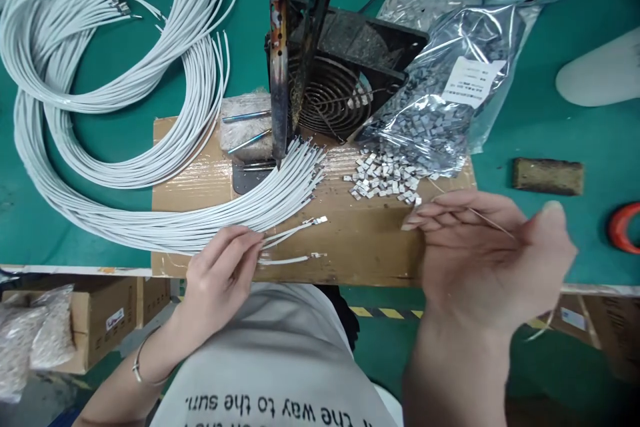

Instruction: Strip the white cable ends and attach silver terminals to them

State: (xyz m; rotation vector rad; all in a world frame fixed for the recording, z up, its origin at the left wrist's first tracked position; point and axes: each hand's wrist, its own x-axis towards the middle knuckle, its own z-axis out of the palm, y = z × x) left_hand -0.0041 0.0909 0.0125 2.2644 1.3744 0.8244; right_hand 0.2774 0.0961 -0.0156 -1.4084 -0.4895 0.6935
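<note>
My left hand (225,270) pinches a few white wires (285,235) near their ends. One of these wires carries a small metal and white connector piece at its tip. Below them another wire end (290,261) with a metal terminal sticks out past my fingers. My right hand (493,257) is turned palm up, its fingers curled around a thin solder wire (485,219) that crosses the palm. Its fingertips are at a small white connector housing (418,202) beside a loose pile of such housings (385,175); whether they grip it I cannot tell.
A soldering iron (279,80) hangs tip down over a bundle of white wires (200,230) on cardboard (360,233). Behind stand a fan (333,93) and a bag of housings (435,107). Coiled wires (100,103) lie left; a brown block (548,177) and red ring (617,227) lie right.
</note>
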